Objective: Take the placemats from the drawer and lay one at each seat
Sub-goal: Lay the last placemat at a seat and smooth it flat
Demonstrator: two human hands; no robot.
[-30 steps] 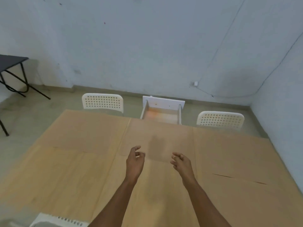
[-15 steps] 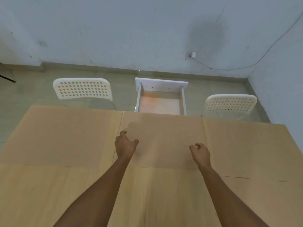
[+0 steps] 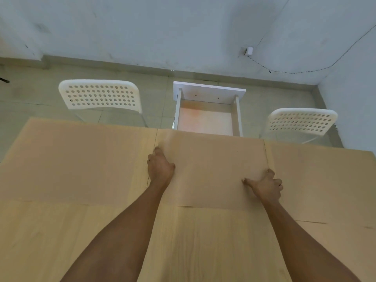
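Observation:
A tan placemat lies flat at the far middle of the wooden table, just before the open white drawer. The drawer's bottom looks bare. My left hand rests on the mat's left edge with its fingers curled over it. My right hand grips the mat's right edge, thumb on top. Two more tan placemats lie beside it, one at the far left and one at the far right.
Two white perforated chairs stand beyond the far edge, one on the left and one on the right, either side of the drawer. A pale wall with a cable and small box runs behind them.
My hands have spread apart and reached further forward, from the table's middle to the two side edges of the middle placemat. The view has moved closer to the far edge.

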